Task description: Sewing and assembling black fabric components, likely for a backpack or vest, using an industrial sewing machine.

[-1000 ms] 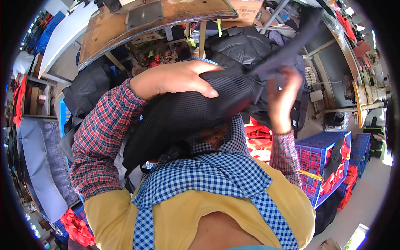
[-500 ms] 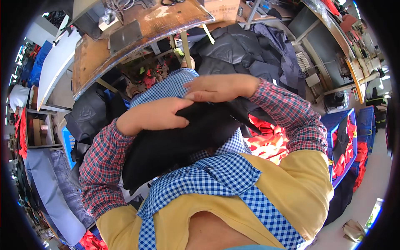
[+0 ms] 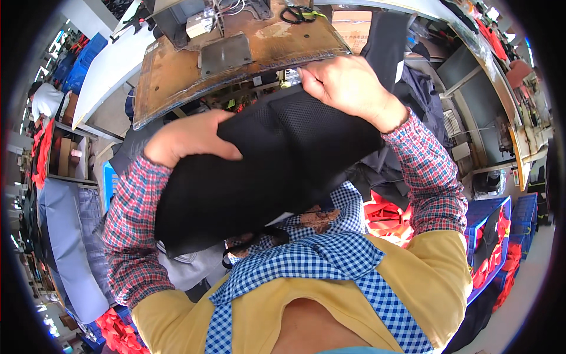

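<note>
A large piece of black fabric [image 3: 253,171] with a mesh-like patch is stretched in front of my lap. At its upper right edge my right hand [image 3: 354,88] is closed, the fingers folded over the cloth. My left hand [image 3: 197,138] holds the upper left side, its thumb lying on the black surface and part of its fingers hidden behind. A dark strip [image 3: 386,47] of material rises beyond my right hand. Under the fabric, a blue checked apron [image 3: 295,262] covers my lap, and a thin black strap [image 3: 247,245] hangs near it.
Ahead stands a worn wooden table [image 3: 171,71] bearing a grey metal plate [image 3: 225,56] and black-handled scissors [image 3: 298,15]. Red pieces [image 3: 386,218] lie right of my lap. A blue crate [image 3: 486,248] stands farther right; a grey padded sheet [image 3: 68,248] lies left.
My hands have moved apart, the right one up and rightward onto the fabric's edge. The black fabric is now lifted and spread wider. The view has shifted, so the table appears lower and farther right.
</note>
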Demonstrator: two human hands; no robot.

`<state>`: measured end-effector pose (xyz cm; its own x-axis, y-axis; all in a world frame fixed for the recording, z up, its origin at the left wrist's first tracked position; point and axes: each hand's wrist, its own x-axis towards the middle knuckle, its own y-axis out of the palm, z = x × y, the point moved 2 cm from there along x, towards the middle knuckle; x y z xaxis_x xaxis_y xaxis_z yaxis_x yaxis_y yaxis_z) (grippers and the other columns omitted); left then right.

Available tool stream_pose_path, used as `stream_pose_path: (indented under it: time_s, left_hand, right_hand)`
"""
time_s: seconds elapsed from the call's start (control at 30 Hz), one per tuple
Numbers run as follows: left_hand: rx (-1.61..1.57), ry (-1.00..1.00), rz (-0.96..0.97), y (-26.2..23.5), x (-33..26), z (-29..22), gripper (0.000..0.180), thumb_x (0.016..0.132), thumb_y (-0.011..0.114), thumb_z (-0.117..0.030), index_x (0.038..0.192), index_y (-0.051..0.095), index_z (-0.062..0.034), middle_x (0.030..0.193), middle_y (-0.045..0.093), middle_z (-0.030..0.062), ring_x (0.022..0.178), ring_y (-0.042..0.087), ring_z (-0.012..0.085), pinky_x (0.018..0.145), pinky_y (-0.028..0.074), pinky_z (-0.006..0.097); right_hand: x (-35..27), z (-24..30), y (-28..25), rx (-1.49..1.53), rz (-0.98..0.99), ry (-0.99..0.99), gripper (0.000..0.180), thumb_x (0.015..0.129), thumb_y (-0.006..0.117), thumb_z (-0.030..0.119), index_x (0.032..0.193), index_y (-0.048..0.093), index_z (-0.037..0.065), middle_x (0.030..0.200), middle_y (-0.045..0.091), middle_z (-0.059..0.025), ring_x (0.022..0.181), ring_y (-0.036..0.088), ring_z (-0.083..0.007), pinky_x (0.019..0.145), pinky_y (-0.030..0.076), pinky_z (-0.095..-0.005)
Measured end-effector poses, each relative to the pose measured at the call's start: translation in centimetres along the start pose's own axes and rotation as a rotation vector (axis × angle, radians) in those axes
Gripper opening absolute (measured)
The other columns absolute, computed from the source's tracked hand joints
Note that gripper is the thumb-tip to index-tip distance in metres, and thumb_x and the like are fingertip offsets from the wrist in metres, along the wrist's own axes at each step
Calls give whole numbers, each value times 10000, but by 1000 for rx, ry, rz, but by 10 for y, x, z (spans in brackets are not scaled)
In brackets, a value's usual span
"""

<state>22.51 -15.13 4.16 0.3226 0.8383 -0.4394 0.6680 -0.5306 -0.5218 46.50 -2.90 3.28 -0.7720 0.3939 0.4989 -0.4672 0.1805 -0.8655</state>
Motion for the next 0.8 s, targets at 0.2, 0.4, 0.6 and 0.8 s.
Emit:
stream_pose_path:
  time_s: [0.2,0.4,0.6,0.8]
  left_hand:
    - [228,50,-194,-76,-1,41,489,680,706,-206,1089,640,53,950,690,138,894,635,224,806,478,300]
    - [427,605,-66,-131,5,70,117,830,638,-19,864,640,-130,887,658,19,899,643,205,1146,281,471]
    - [415,718,-33,-165,32,82,158,825,657,16,933,678,-98,914,604,42,850,610,208,766,467,282]
    - [496,796,-29,-189,48,95,160,842,656,-10,976,670,-98,937,630,41,884,622,217,810,476,285]
  right_hand:
    - [49,7,12,-44,27,-56,445,943,491,331,651,656,39,584,617,-146,584,640,-350,587,539,-430]
    - [96,-12,40,-18,49,-62,403,955,485,307,716,664,36,651,627,-169,664,646,-362,666,540,-442]
    - [138,-43,64,140,223,-34,378,957,472,316,896,698,19,787,670,-189,769,662,-354,781,528,-414]
    - [167,-58,74,219,364,7,456,982,446,376,966,715,9,854,696,-184,796,677,-325,802,522,-381]
